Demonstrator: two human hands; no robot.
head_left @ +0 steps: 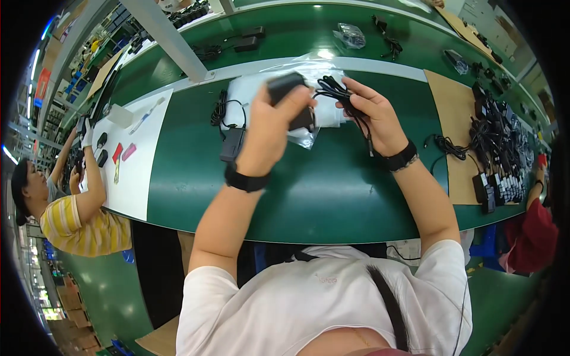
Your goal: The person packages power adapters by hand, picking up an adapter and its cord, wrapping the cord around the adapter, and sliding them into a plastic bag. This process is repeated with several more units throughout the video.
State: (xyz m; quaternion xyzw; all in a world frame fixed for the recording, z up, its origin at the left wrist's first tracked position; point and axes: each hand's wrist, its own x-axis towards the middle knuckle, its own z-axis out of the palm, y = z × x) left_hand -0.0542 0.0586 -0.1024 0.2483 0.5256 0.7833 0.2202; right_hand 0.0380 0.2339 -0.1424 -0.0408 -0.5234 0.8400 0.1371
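My left hand [264, 130], smeared by motion, is closed round a black power adapter [284, 86] above the middle of the table. Another dark block [304, 120] shows just under its fingers; I cannot tell whether it is part of the same adapter. My right hand [377, 118] grips a looped bundle of black cable [333, 90] between thumb and fingers, with a loose end hanging down. Beneath both hands lies a stack of clear plastic bags [330, 116]. Beside my left wrist rests a second black adapter [232, 146] with its coiled cable [219, 113].
At the right, a heap of black adapters and cables [502, 142] covers a cardboard sheet [454, 172]. A white sheet [133, 172] with small tools lies left, near a co-worker in a striped yellow shirt [77, 222]. Beyond a white rail [386, 66], more adapters [246, 43] lie on green surface.
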